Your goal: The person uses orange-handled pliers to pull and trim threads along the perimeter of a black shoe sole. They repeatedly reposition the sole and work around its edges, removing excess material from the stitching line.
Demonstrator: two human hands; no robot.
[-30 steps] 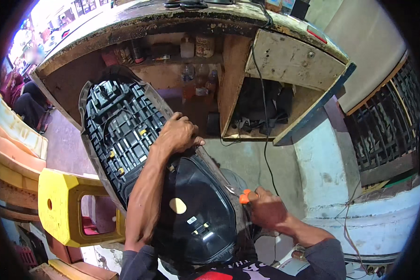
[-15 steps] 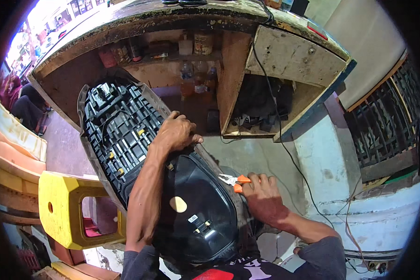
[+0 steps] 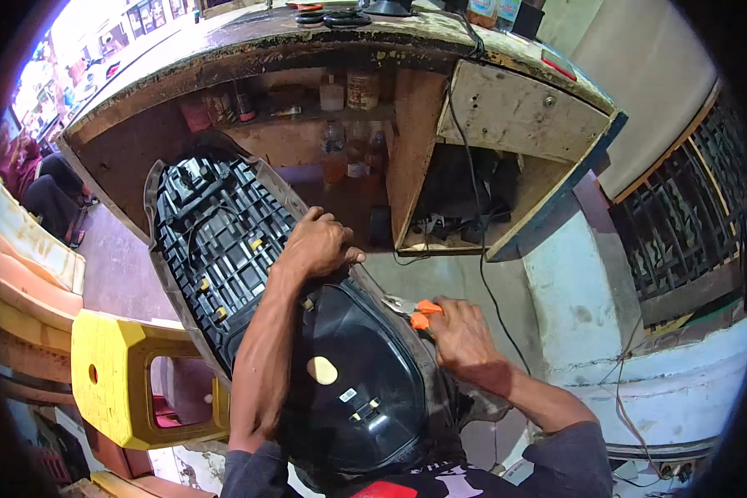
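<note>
A motorcycle seat (image 3: pixel 311 407) lies underside up across my lap, its black plastic base showing ribs at the far end and a smooth hollow at the near end. A grey-brown cover (image 3: pixel 278 189) is folded over its rim. My left hand (image 3: pixel 315 242) is closed over the right edge of the seat at mid-length, gripping the cover there. In my right hand (image 3: pixel 465 339) are orange-handled pliers (image 3: pixel 405 308), their metal jaws against the cover edge just right of the hollow. Whether the jaws pinch the material is hard to make out.
A yellow plastic stool (image 3: pixel 108 386) stands left, beside the seat. Ahead is a worn wooden workbench (image 3: pixel 307 50) with bottles (image 3: pixel 334 149) on its shelves. A black cable (image 3: pixel 473 166) hangs down its front. Another person (image 3: pixel 46 183) sits at far left.
The pliers have moved slightly up and left, and their jaws, apart before, now look closer together at the cover edge. My left hand keeps its hold. The view has shifted a little.
</note>
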